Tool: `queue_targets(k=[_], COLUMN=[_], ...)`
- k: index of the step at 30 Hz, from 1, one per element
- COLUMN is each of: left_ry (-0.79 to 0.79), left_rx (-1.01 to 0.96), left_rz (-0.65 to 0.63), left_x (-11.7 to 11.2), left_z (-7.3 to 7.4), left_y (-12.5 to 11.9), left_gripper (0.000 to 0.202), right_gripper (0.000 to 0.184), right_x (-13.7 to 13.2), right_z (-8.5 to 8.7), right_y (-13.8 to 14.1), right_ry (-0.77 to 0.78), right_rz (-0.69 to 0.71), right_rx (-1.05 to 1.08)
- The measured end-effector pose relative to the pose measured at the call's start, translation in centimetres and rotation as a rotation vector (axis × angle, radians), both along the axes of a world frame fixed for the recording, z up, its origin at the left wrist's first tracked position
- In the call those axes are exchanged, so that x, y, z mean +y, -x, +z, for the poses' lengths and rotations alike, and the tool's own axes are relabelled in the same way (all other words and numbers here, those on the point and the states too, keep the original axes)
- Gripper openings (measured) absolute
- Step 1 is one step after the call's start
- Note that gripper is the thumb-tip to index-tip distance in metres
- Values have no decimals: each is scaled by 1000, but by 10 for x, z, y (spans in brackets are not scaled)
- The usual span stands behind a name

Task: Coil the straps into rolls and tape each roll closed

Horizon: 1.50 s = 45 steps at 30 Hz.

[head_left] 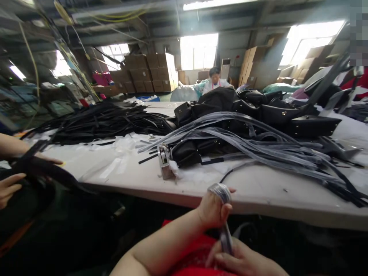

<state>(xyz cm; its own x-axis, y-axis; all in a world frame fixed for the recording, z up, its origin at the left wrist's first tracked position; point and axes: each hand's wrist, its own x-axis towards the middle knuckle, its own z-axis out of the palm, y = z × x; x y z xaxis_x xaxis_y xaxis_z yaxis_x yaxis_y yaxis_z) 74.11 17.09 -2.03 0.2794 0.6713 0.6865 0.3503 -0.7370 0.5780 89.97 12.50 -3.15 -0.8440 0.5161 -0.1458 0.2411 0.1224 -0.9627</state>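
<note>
My left hand is closed around a grey, plastic-wrapped strap that loops over the top of its fingers, just in front of the table edge. The strap runs down to my right hand, which pinches its lower part above my red lap. Both hands are below the white table. Just beyond them on the table lie a large pile of grey wrapped straps and black bags.
A tape dispenser stands near the front table edge. A heap of black straps covers the left of the table. At the far left another person's hands hold a black strap. A person sits behind the bags; cardboard boxes are stacked at the back.
</note>
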Motion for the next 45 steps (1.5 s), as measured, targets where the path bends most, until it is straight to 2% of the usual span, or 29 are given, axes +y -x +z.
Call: queue_targets(k=[1,3,4,6,7,9,10,11,12,13,14,16,17,19,20,22,24,26,27,28,30,32,34,36,38,40,42,43,45], left_ry=[-45,63,203,603,819,1160,1251,1278,1244,1153,1005,660,517,352,333,396,654,1026,1185,1299,1381,1309,1086,787,577,503,478,486,628], left_rx=[98,219,222,111,6,-242,-362,-467,-558,-622,-631,-520,-421,-161,-25,212,261,51,-115,-293,-610,-797,-813,-657,-417,-116,183,297,360], left_rz=[6,-45,-86,-217,-313,-532,-617,-663,-645,-562,-426,-137,-37,39,34,-5,-156,-419,-550,-647,-705,-604,-361,-89,59,63,45,33,-38], left_x=[3,2,-2,-11,-16,-21,-20,-17,-13,-6,1,15,20,22,20,11,1,-4,-3,-1,9,22,34,41,40,32,22,16,9], left_z=[-9,-22,-24,-19,-12,5,14,21,26,29,28,18,11,-6,-12,-19,-15,-3,4,11,24,30,26,14,-3,-17,-24,-25,-24], left_y=[8,18,20,17,13,4,-1,-4,-6,-7,-6,0,4,11,13,13,11,11,11,12,14,12,7,1,-2,-2,1,3,6], left_gripper=[79,82,81,79,78,77,75,74,73,74,76,78,79,84,87,84,76,73,72,72,69,67,69,71,72,69,65,62,60], right_gripper=[51,55,53,40,40,54,54,46,36,30,32,41,44,50,50,44,34,39,43,45,41,39,41,43,43,42,41,40,37], right_x=[2,20,32,57,66,70,66,59,49,38,27,11,9,17,26,52,76,90,92,91,80,63,42,26,22,33,53,64,81], right_z=[8,25,33,41,40,32,24,16,7,0,-6,-10,-8,3,9,21,25,22,17,11,-6,-22,-30,-27,-13,4,16,20,24], right_y=[-12,-41,-55,-72,-73,-61,-49,-35,-20,-7,2,10,6,-12,-25,-50,-69,-75,-73,-68,-51,-26,-3,10,8,-8,-31,-41,-56], right_ry=[77,80,-7,-352,-531,-739,-735,-663,-549,-417,-276,-5,99,201,189,17,-292,-574,-649,-664,-578,-414,-171,94,247,233,106,-3,-322], right_rz=[-8,-167,-301,-554,-628,-603,-527,-435,-358,-296,-228,-80,-35,-72,-140,-292,-434,-548,-566,-544,-458,-423,-380,-280,-216,-265,-324,-336,-368], right_rx=[34,44,20,-82,-124,-147,-136,-122,-107,-92,-79,-26,22,117,126,37,-127,-233,-249,-249,-199,-124,-54,34,150,224,134,31,-218])
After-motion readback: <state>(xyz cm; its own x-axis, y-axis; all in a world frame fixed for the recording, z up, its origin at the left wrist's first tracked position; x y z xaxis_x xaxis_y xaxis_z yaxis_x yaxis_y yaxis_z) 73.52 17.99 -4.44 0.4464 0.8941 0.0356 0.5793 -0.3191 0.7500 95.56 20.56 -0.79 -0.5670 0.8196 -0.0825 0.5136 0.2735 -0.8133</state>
